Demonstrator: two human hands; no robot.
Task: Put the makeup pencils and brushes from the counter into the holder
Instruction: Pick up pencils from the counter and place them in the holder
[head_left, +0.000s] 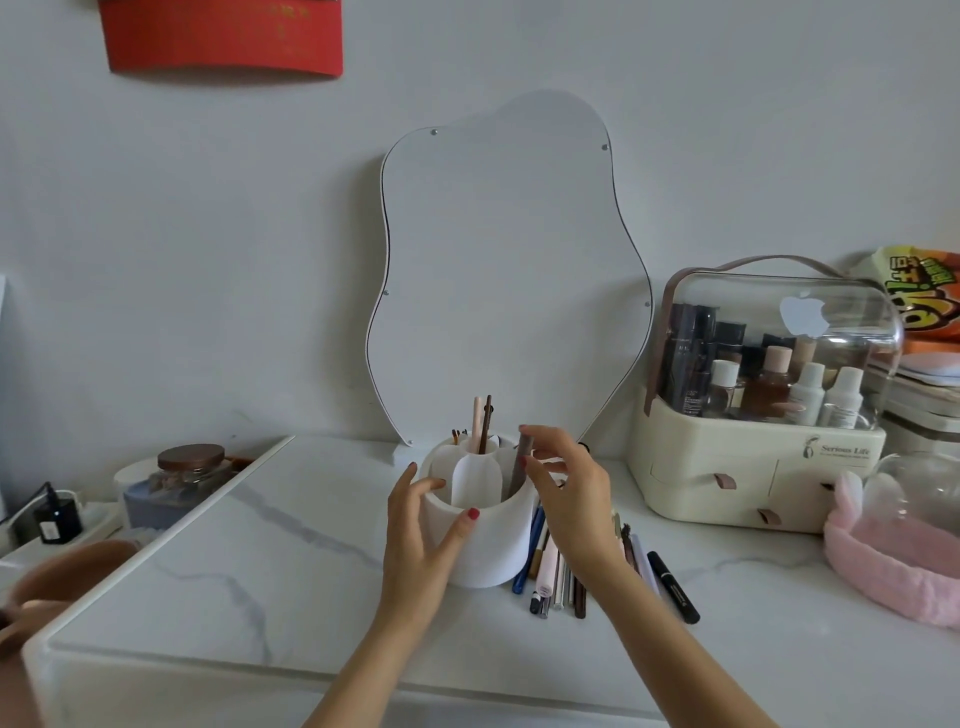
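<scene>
Left of holder: bare marble desk (270, 561) runs open from the white holder (485, 545) to the desk's left edge.
Front: desk is bare along the near edge, crossed only by the two forearms.
Right of holder: row of pencils (553, 566) lies just beside its base, a black marker (674, 587) further right.
Far right: cosmetics case (758, 415) and pink headband (893, 561) block that side.
Behind: mirror (506, 270) stands close behind the holder.
Above holder: left hand (421, 530) on the near rim, right hand (569, 483) over the right compartment.
</scene>
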